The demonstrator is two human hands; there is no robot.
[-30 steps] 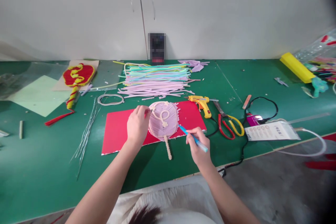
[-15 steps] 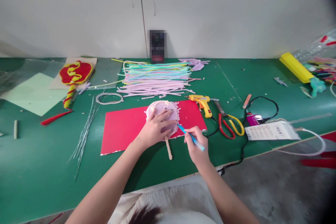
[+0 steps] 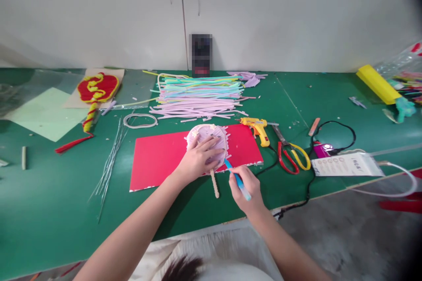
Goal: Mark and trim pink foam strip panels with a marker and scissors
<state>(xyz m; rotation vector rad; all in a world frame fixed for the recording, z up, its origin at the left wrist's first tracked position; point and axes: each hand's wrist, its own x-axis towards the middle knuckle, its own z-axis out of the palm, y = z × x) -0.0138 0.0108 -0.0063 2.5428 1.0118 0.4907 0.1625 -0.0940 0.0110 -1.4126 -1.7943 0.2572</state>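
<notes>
A lilac hand fan [image 3: 216, 134], made of fuzzy stems with short ends sticking out along its right rim, lies on a red board [image 3: 158, 156]. Its pale handle [image 3: 215, 184] points toward me past the board's front edge. My left hand [image 3: 200, 156] rests flat over the fan with fingers spread, hiding part of its face. In my right hand [image 3: 245, 188] is a slim blue pen-shaped tool [image 3: 240, 183]. The tip meets the fan's lower right rim; I cannot tell whether it is a blade or a pen point.
Behind the board lies a heap of pastel fuzzy stems [image 3: 201, 96]. A yellow glue gun [image 3: 259, 128], scissors [image 3: 292, 156] and a white power strip [image 3: 346, 164] are to the right. Thin wires [image 3: 110, 162], a wire coil [image 3: 140, 120] and a red-and-yellow fan [image 3: 98, 88] are leftward.
My right hand has come slightly nearer to me, and the blue tool now slants more steeply, its tip lower along the fan's rim. The left hand stays on the fan. The view has shifted slightly.
</notes>
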